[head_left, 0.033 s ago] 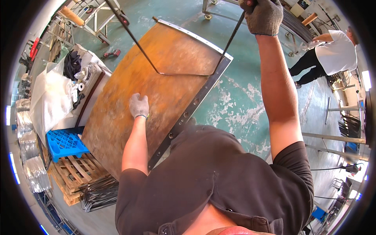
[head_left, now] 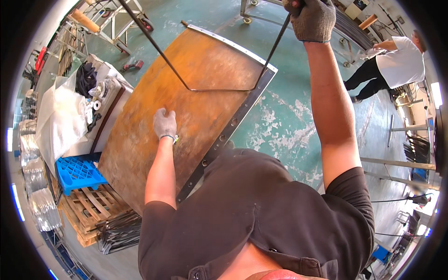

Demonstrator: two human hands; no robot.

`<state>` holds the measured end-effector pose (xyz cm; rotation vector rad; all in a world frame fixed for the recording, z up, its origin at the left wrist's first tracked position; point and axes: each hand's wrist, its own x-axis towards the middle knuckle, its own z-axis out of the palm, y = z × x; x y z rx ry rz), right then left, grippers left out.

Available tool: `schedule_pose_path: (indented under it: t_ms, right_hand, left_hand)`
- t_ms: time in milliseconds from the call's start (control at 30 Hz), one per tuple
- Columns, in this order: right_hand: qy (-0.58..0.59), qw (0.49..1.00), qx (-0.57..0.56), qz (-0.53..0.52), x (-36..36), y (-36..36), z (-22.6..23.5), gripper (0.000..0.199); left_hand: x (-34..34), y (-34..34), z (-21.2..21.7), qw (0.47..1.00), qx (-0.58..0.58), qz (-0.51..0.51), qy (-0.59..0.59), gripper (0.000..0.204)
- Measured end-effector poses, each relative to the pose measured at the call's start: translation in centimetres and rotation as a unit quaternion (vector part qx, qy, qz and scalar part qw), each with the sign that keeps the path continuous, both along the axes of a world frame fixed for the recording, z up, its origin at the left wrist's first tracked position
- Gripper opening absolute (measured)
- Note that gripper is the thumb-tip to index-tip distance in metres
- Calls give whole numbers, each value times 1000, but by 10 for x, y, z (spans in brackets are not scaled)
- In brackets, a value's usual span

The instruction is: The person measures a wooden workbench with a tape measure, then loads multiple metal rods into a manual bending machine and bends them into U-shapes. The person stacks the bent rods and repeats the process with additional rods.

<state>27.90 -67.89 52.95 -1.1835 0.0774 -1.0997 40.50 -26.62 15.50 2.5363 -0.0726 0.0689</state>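
Bent steel rod (head_left: pixel 219 88) hangs above the rusty steel plate (head_left: pixel 186 121). R gloved hand (head_left: pixel 311 18), fingers clamped on rod's end, lifts it; L gloved hand (head_left: pixel 165 124), fingers together, flat on plate, probably steadying it.

Rusty steel plate (head_left: pixel 186 107) and bent metal rod (head_left: pixel 219 88)
Plate lies tilted, bolt-holed grey edge strip rightward; the V-shaped rod hangs over it.

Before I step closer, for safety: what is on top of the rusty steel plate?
On the rusty steel plate rest the gloved left hand and a bent metal rod, gripped above by the right hand. Whatever lies beneath is covered.
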Motion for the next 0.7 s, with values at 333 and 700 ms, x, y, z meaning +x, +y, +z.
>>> schedule_pose_path:
  t_ms: [333,700]
  right_hand:
    - [40,999,-10,24,19,-24,-32,35]
    - [116,989,56,79,20,-49,-164,32]
  left_hand:
    - [59,-91,87,926,-340,-163,20,29]
    - [82,-147,49,983,-182,-20,-18,40]
